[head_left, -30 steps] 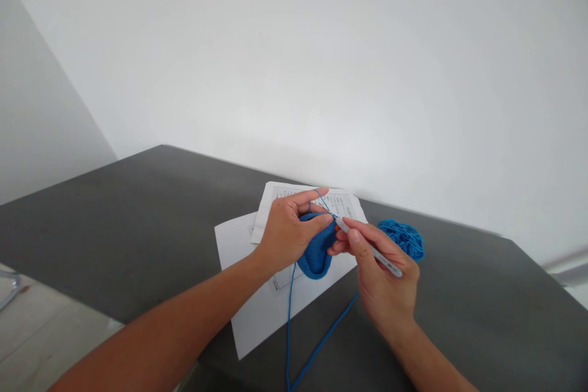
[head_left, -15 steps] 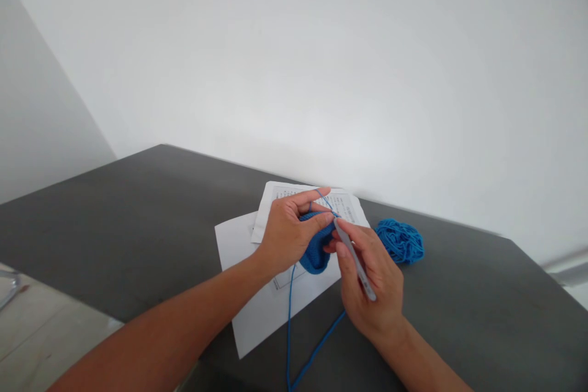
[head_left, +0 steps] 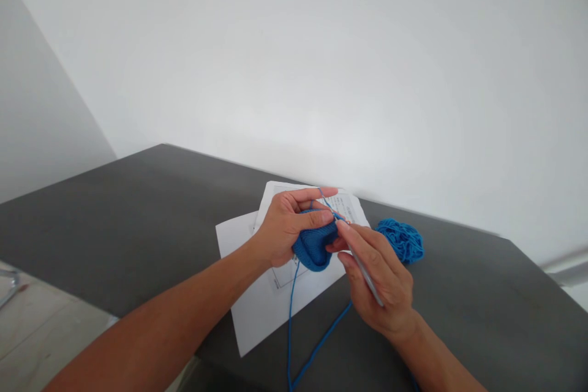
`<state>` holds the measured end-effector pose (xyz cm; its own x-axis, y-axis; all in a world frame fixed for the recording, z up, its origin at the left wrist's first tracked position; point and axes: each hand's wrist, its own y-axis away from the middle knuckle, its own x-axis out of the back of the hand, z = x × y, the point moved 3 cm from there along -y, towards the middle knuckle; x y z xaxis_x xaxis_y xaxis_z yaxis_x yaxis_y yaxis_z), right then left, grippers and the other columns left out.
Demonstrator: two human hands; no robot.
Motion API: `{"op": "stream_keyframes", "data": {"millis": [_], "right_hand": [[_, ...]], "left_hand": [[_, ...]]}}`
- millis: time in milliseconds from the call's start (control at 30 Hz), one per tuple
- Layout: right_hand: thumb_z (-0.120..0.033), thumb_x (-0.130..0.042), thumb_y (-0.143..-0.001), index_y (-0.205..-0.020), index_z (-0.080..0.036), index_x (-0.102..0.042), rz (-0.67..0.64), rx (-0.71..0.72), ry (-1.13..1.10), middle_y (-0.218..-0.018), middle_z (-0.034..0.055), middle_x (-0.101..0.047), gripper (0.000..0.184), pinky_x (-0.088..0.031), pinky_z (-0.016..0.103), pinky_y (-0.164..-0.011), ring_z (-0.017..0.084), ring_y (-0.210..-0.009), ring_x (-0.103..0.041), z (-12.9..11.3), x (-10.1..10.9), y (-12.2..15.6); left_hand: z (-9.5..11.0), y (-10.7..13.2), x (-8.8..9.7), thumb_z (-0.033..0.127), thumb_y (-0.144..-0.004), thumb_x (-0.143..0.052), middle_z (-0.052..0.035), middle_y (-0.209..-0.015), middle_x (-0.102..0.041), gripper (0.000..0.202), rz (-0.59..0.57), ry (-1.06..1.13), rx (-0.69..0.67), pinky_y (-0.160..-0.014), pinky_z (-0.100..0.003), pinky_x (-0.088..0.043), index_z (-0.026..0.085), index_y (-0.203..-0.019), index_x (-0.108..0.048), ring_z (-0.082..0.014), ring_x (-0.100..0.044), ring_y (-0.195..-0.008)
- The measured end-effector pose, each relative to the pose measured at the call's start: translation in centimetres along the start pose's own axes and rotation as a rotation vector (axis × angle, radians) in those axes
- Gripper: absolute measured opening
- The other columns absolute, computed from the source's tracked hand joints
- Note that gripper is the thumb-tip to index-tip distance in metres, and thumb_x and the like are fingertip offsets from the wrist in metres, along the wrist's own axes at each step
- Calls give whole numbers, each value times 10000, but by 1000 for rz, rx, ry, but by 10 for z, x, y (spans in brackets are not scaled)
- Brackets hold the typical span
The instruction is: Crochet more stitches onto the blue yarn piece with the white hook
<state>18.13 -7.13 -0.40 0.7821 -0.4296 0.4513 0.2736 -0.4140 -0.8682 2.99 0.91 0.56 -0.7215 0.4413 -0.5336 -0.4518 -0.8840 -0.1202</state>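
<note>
Your left hand (head_left: 285, 228) pinches the blue crocheted piece (head_left: 315, 246) above the white paper sheets (head_left: 257, 312), yarn (head_left: 324, 199) over its forefinger. Your right hand (head_left: 382, 285), closed on the slim grey crochet hook (head_left: 366, 274), has swung its handle from four toward five o'clock.

Your hands in view: two, left hand (head_left: 280, 229) and right hand (head_left: 383, 285). Crochet hook (head_left: 366, 272): one. Blue crocheted piece (head_left: 315, 248): one. Loose yarn heap (head_left: 403, 239): one. Yarn lines trailing toward you: two, straight strand (head_left: 290, 318) and slanting strand (head_left: 321, 340). Paper sheets: two, printed sheet (head_left: 344, 202) and plain sheet (head_left: 260, 312). Dark table (head_left: 138, 214): one.
</note>
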Motion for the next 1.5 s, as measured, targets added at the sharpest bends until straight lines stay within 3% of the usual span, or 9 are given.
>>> {"op": "stream_keyframes", "data": {"millis": [167, 333, 567, 800, 967, 1133, 1333, 1500], "right_hand": [[-24, -625, -940, -1506, -300, -560, -23, -129, -100, -1138, 78, -746, 633, -641, 344, -824, 193, -924, -736, 6, 9, 0], [-38, -632, -945, -1372, -308, -681, -4, -226, -221, -983, 38, -761, 508, -633, 334, -739, 174, -818, -742, 12, 14, -3], [-97, -684, -943, -1210, -281, -772, 59, -413, -422, -981, 42, -758, 336, -647, 310, -604, 151, -682, -747, 15, 12, -4], [-165, -773, -896, -1188, -277, -776, 145, -535, -490, -952, 33, -793, 312, -680, 325, -573, 163, -626, -755, 17, 9, -1], [-104, -737, -909, -1116, -271, -812, 124, -457, -418, -848, 19, -773, 276, -646, 327, -585, 169, -637, -750, 18, 16, -6], [-77, -725, -907, -1097, -261, -823, 72, -389, -351, -897, 47, -798, 283, -632, 339, -595, 182, -663, -755, 20, 27, -11], [-77, -742, -896, -1089, -265, -827, 21, -342, -296, -821, 34, -803, 283, -620, 327, -609, 190, -688, -763, 24, 35, -11], [-95, -751, -892, -1075, -262, -830, -12, -336, -309, -770, 36, -801, 260, -631, 327, -584, 203, -673, -762, 24, 38, -13]], "left_hand": [[1, -2, 3, 221, -648, -944, -60, -786, -779, 497, 20, -21, 1, -710, -299, -565, 135, -1120, -812, -179, -724, -733], [0, -6, 5, 183, -627, -957, -16, -727, -744, 463, 33, -38, -1, -627, -231, -514, 139, -1068, -824, -115, -664, -646], [-2, -6, 5, 175, -642, -948, 5, -715, -716, 462, 37, -107, -22, -596, -208, -483, 136, -1085, -820, -90, -631, -626], [-2, -6, 6, 191, -646, -942, -13, -735, -733, 481, 40, -136, 9, -622, -233, -502, 135, -1107, -816, -120, -661, -654], [1, -7, 7, 185, -625, -947, -30, -778, -752, 510, 21, -156, 69, -650, -256, -526, 130, -1113, -812, -153, -708, -687], [4, -9, 10, 194, -632, -941, -31, -746, -755, 505, -6, -188, 116, -658, -279, -541, 132, -1116, -809, -173, -722, -673], [7, -11, 16, 175, -631, -942, -22, -756, -753, 466, -24, -248, 144, -634, -230, -515, 141, -1081, -827, -115, -672, -638], [9, -11, 18, 182, -639, -930, -50, -760, -762, 449, -59, -304, 191, -599, -230, -520, 127, -1073, -829, -132, -675, -642]]}}
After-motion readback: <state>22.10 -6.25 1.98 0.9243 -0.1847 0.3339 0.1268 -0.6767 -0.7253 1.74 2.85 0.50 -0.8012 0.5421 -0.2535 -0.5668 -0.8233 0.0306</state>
